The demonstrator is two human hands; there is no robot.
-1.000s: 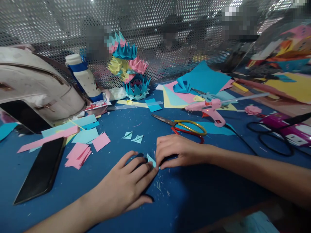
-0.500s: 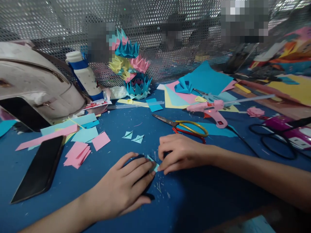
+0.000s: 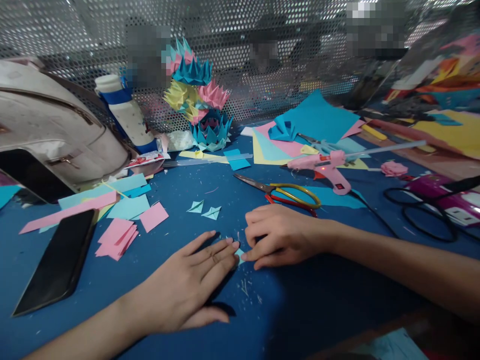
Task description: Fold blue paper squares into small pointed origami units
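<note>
My left hand (image 3: 195,280) lies flat on the blue table, fingers stretched out and thumb apart. Its fingertips press on a small folded piece of light-blue paper (image 3: 239,255), covering most of it. From the other side my right hand (image 3: 279,237) touches the same paper's right edge, its fingers curled and closed at the corner. Just beyond my hands rest two small folded light-blue paper pieces (image 3: 204,209), each coming to points. Scissors (image 3: 277,192) with yellow and red handles lie past my right hand.
A pink glue gun (image 3: 326,167) with its cord stands at right. On the left are pink paper squares (image 3: 117,239), a black phone (image 3: 56,262), a bottle (image 3: 125,115) and a white bag (image 3: 56,120). Folded paper flowers (image 3: 198,95) rise before a perforated metal panel (image 3: 240,30).
My left hand's fingers have straightened and flattened over the paper, and its thumb has spread outward. My right hand stays nearly in place. The view has shifted slightly.
</note>
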